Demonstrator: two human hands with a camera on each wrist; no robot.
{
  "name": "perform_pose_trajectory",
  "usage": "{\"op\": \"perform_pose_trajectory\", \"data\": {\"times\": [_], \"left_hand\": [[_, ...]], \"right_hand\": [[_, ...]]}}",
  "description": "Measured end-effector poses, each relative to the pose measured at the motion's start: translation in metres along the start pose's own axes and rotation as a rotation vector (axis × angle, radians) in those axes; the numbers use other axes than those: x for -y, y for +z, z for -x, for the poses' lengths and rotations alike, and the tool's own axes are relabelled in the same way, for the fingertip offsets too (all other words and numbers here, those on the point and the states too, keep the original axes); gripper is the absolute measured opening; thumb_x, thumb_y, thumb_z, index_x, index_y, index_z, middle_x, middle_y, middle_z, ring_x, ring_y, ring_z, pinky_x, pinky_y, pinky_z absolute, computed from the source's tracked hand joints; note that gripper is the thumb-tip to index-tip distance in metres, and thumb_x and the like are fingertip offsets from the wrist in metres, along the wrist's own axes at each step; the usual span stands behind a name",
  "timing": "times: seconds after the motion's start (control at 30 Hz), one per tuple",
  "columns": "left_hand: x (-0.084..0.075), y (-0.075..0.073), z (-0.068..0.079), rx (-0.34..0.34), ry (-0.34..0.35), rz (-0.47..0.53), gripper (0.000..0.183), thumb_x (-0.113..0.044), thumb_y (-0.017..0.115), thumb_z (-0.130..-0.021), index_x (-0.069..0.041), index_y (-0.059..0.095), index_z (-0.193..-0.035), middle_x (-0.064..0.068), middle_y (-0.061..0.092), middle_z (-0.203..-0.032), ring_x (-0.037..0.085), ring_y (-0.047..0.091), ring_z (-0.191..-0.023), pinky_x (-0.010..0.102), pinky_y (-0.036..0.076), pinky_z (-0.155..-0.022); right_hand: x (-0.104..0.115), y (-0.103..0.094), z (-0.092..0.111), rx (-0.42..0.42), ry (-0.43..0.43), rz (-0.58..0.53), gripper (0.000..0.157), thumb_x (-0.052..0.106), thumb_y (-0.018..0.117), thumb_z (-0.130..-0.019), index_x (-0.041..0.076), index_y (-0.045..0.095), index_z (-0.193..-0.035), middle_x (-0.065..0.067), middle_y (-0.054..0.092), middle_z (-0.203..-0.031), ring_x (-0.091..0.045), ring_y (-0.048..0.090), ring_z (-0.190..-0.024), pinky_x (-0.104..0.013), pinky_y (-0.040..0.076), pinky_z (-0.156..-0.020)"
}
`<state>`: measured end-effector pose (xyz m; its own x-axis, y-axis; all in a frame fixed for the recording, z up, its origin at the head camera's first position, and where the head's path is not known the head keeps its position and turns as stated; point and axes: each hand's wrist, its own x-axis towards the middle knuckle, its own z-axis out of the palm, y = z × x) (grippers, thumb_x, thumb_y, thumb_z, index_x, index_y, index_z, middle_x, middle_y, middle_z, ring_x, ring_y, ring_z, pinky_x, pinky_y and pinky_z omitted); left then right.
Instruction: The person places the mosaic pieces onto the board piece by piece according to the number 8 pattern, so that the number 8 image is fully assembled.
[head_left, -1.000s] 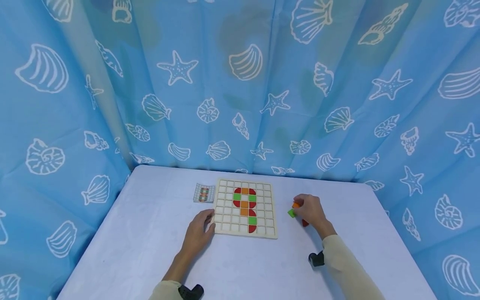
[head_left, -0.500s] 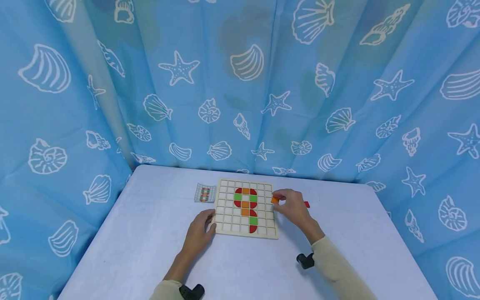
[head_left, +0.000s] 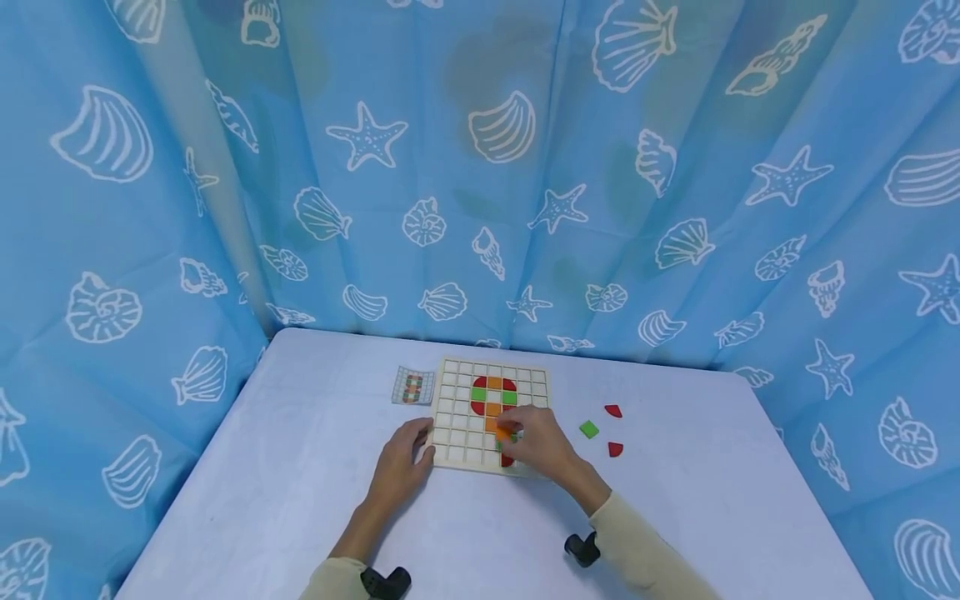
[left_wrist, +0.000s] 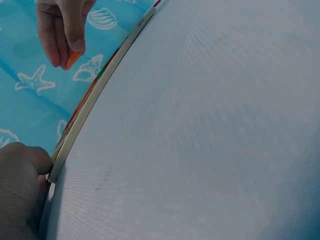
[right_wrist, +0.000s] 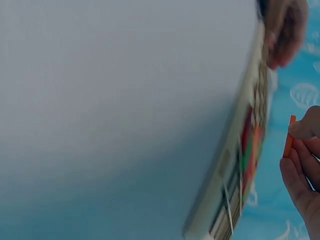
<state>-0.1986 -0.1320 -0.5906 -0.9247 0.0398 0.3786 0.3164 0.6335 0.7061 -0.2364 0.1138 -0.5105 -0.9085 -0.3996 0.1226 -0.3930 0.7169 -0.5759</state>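
A wooden grid board (head_left: pixel 453 454) lies on the table, with red, orange and green tiles set in some of its squares. My left hand (head_left: pixel 399 471) holds the board at its left edge; in the left wrist view the thumb (left_wrist: pixel 32 157) lies against the corner. Above the tiled part, my right hand (head_left: pixel 551 446) pinches a square orange tile (right_wrist: pixel 289 137) between thumb and fingers. That tile is off the board, seen edge-on in the right wrist view. The right hand covers some of the lower tiles in the head view.
Right of the board lie a green tile (head_left: pixel 589 429) and two rounded red tiles (head_left: pixel 613 411). A small pattern card (head_left: pixel 412 387) lies by the board's upper left. White cloth covers the table (head_left: pixel 300 433), and a blue shell-print curtain (head_left: pixel 480 192) hangs behind it.
My right hand has picked the orange tile from the loose pieces on the right and carried it left over the board. The left hand stays at the board's edge.
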Motion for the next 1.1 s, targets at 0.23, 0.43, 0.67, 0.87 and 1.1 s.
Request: {"op": "perform_pose_trajectory", "data": {"times": [0.23, 0.43, 0.67, 0.87, 1.1], "left_hand": [[-0.002, 0.001, 0.002, 0.005, -0.009, 0.002, 0.045, -0.004, 0.070, -0.086, -0.003, 0.056, -0.129, 0.009, 0.060, -0.123, 0.020, 0.060, -0.114, 0.028, 0.052, -0.098], [-0.003, 0.000, 0.000, 0.003, -0.002, 0.013, 0.045, -0.003, 0.070, -0.086, -0.002, 0.056, -0.129, 0.010, 0.060, -0.123, 0.021, 0.059, -0.115, 0.027, 0.052, -0.097], [-0.003, 0.000, -0.001, 0.006, -0.014, -0.009, 0.045, -0.004, 0.070, -0.086, -0.003, 0.056, -0.129, 0.009, 0.060, -0.124, 0.020, 0.059, -0.115, 0.028, 0.051, -0.098], [-0.004, -0.001, 0.000, 0.005, -0.007, -0.009, 0.045, -0.004, 0.070, -0.086, -0.002, 0.056, -0.128, 0.010, 0.061, -0.122, 0.022, 0.060, -0.114, 0.030, 0.052, -0.097], [-0.005, -0.002, 0.000, 0.006, -0.008, 0.000, 0.044, -0.003, 0.070, -0.086, -0.003, 0.057, -0.128, 0.009, 0.061, -0.122, 0.021, 0.060, -0.114, 0.028, 0.052, -0.097]], "right_hand": [[0.003, 0.023, 0.006, 0.062, -0.101, 0.072, 0.034, 0.012, 0.083, -0.076, 0.008, 0.075, -0.109, 0.000, 0.070, -0.100, -0.012, 0.057, -0.088, -0.018, 0.056, -0.076], [-0.001, 0.030, 0.004, 0.068, -0.128, 0.119, 0.032, 0.012, 0.082, -0.076, 0.010, 0.076, -0.107, 0.002, 0.070, -0.099, -0.010, 0.056, -0.088, -0.019, 0.056, -0.077], [0.000, 0.029, 0.004, 0.075, -0.112, 0.126, 0.032, 0.012, 0.081, -0.077, 0.011, 0.076, -0.109, 0.002, 0.070, -0.103, -0.011, 0.057, -0.090, -0.020, 0.056, -0.079], [0.004, 0.027, 0.007, 0.091, -0.110, 0.143, 0.032, 0.013, 0.082, -0.077, 0.009, 0.076, -0.107, 0.001, 0.071, -0.101, -0.011, 0.057, -0.089, -0.018, 0.056, -0.075], [0.005, 0.025, 0.008, 0.103, -0.104, 0.136, 0.030, 0.015, 0.081, -0.078, 0.010, 0.076, -0.108, 0.002, 0.072, -0.099, -0.010, 0.057, -0.088, -0.020, 0.056, -0.077]]}}
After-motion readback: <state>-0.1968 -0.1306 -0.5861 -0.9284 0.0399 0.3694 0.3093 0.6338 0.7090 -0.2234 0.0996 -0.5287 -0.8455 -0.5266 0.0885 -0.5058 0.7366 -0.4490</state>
